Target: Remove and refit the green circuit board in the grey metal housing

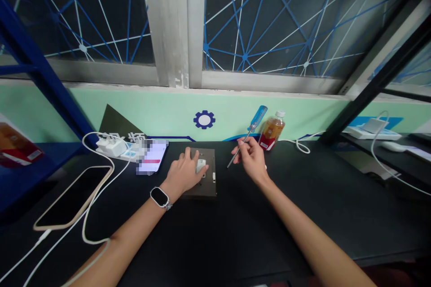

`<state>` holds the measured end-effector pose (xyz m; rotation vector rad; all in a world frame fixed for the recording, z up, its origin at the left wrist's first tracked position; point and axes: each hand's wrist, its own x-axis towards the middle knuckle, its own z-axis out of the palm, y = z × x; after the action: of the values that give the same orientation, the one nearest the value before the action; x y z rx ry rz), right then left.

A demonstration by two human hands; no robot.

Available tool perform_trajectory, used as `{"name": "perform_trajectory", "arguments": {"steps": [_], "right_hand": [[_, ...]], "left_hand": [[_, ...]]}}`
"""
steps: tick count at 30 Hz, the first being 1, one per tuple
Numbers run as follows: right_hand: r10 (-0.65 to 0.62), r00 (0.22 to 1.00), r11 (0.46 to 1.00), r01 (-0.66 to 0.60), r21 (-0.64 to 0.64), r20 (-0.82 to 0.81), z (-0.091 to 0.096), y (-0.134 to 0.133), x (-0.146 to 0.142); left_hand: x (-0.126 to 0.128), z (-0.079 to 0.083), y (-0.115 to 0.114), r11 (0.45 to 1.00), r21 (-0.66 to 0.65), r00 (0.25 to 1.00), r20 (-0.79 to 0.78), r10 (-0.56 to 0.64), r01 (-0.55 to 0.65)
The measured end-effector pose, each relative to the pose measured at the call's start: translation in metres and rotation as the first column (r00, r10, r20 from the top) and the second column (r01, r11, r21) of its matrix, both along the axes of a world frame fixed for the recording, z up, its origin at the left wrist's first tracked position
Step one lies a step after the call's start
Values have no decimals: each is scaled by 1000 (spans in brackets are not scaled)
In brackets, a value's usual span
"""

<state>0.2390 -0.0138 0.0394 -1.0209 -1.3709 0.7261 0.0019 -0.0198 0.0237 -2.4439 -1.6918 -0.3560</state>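
Observation:
My left hand (184,171) rests on a dark flat square board (206,187) on the black table, fingers curled around a small grey-white part (201,165) on top of it. A smartwatch (159,197) is on that wrist. My right hand (249,154) is raised just right of the board and pinches a screwdriver (247,134) with a clear blue handle; its shaft slants down-left, the tip hanging just above the table beside the board.
A phone (72,196) with a white cable lies at the left. Another lit phone (152,156) and a white charger on a power strip (116,147) sit behind. A bottle of amber drink (272,130) stands by the wall. White devices and cables (372,128) lie far right.

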Motion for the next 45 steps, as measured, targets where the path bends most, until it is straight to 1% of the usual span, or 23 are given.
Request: {"name": "perform_trajectory", "arguments": {"steps": [2,4,6,9,11,12,14,19,21,23,25,26,28,30,32,36,45], "right_hand": [[7,998,1000,-9,24,54,3,5,-5],[26,991,997,-35,63,129,13,12,-10],[59,975,991,-83,108,213,29,22,-17],[119,949,973,-170,155,293,57,38,-28],[153,928,965,-215,153,341,69,47,-35],[165,918,962,-230,146,361,72,50,-38],[189,902,960,-253,119,388,71,54,-43],[217,867,961,-270,57,448,49,55,-45],[214,862,963,-266,51,460,43,55,-44],[211,863,964,-263,51,459,41,54,-42],[202,866,964,-258,63,458,41,54,-42],[199,865,964,-259,69,461,41,53,-42],[194,861,963,-259,78,470,42,52,-43],[188,858,963,-257,83,478,41,51,-44],[183,859,964,-253,86,477,39,51,-46],[186,858,963,-256,86,480,34,50,-48],[154,817,962,-251,103,556,34,48,-50]], "left_hand": [[3,2,-3,999,-20,999,-18,27,-28],[5,3,-3,998,-40,999,-18,40,-41],[6,3,-2,998,-50,999,-8,46,-47],[6,1,-1,997,-39,997,-1,72,-72],[5,0,-1,995,-23,995,0,95,-95],[5,-1,-2,994,-13,994,2,107,-107],[5,-2,-4,993,4,993,8,121,-122],[2,0,-8,992,-14,990,52,128,-127],[1,0,-6,992,4,989,79,128,-128],[-1,-1,-2,992,75,990,102,99,-107],[-3,-4,4,989,142,992,124,26,-44],[-4,-6,7,989,148,991,134,-21,1],[-6,-10,12,990,110,982,157,-101,84],[-7,-13,15,991,56,975,177,-133,124],[-8,-14,15,992,31,974,190,-125,121],[-7,-14,11,995,26,974,201,-104,101],[-8,-13,8,995,16,972,213,-101,100]]}}
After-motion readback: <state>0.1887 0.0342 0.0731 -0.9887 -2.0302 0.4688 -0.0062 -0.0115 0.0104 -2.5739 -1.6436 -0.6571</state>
